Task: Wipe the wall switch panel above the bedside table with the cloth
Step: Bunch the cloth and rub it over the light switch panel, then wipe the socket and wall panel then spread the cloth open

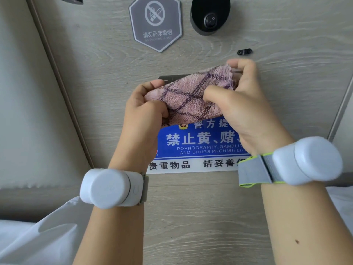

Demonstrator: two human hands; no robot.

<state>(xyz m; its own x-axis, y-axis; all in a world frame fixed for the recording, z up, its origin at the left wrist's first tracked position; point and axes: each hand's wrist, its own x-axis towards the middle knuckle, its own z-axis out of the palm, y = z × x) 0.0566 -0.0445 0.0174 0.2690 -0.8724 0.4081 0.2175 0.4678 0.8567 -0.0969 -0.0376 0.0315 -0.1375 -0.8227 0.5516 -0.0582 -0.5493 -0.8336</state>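
Observation:
A pink fluffy cloth (193, 96) with dark purple check lines is held in front of the wood-grain wall. My left hand (145, 113) grips its left end, fingers curled round the fabric. My right hand (242, 104) pinches its right end, thumb on the front and fingers behind the upper corner. Just behind the cloth's top edge shows a dark grey strip of a wall panel (172, 77); most of it is hidden by the cloth and hands. A black oval mount with a rocker switch (210, 18) sits higher on the wall.
A grey hexagonal no-smoking sign (155, 23) hangs at the top centre. A blue and white notice (200, 148) is stuck below the cloth. A small black clip (244, 52) is fixed right of centre. Padded headboard (28, 111) lies left, white bedding (38, 238) lower left.

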